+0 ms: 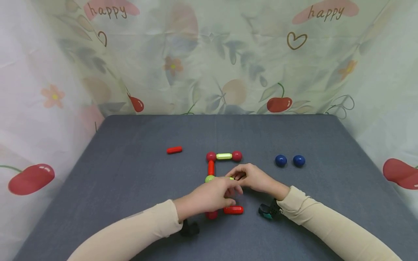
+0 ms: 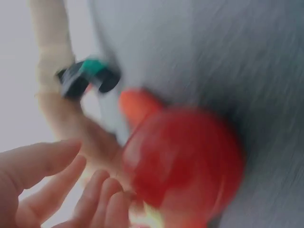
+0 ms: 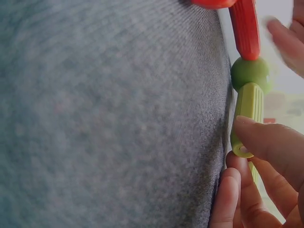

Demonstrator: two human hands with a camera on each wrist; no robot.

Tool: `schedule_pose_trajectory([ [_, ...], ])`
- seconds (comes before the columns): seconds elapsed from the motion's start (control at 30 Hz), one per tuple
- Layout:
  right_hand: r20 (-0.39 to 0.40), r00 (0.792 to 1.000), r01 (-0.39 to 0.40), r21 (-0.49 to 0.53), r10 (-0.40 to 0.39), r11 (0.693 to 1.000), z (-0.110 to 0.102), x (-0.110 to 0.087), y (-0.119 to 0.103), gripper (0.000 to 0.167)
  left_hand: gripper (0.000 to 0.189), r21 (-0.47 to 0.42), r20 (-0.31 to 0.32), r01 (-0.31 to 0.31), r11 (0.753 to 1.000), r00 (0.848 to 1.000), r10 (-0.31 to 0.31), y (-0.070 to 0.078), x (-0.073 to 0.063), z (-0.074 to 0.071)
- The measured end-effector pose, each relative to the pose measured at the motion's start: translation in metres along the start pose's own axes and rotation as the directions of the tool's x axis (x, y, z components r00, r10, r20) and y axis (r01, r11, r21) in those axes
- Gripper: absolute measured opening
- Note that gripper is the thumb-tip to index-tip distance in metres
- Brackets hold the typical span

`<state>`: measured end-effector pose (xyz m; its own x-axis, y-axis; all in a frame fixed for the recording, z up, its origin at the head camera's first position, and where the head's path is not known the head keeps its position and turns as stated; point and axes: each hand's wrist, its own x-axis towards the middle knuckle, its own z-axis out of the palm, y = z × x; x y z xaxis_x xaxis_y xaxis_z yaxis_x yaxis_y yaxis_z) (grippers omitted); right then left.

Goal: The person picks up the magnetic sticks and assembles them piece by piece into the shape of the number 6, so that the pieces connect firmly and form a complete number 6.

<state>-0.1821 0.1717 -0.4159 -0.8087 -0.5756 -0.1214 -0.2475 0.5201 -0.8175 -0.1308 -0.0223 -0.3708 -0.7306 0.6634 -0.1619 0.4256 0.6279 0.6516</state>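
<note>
One yellow-green rod [image 3: 250, 100] is touching a green ball [image 3: 249, 73] over the gray surface [image 1: 130, 174]. The grip of the right hand [image 1: 257, 178] is pinching the rod's other end. The left hand [image 1: 211, 194] is hovering near, its grip hanging loosely apart.

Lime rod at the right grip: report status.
Right grip pinching lime rod. Rod end against green ball. Left grip holding nothing, partly hiding ball in head view.

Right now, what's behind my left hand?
In the head view, a green ball peeks out above your left hand and a red ball below; anything between them is covered.
</note>
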Motion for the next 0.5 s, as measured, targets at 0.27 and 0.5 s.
schedule_pose_trajectory([
  [0.27, 0.003, 1.0, -0.028, 0.003, 0.028, 1.0, -0.001, 0.002, -0.003, 0.024, 0.029, -0.174, -0.362, 0.075, 0.982, 0.922, -0.135, -0.021, -0.005, -0.029],
  [0.5, 0.009, 0.998, -0.06, 0.007, 0.06, 0.998, 0.0, 0.001, -0.003, 0.024, 0.039, -0.238, -0.283, 0.272, 0.932, 0.899, -0.335, -0.051, 0.002, -0.027],
])
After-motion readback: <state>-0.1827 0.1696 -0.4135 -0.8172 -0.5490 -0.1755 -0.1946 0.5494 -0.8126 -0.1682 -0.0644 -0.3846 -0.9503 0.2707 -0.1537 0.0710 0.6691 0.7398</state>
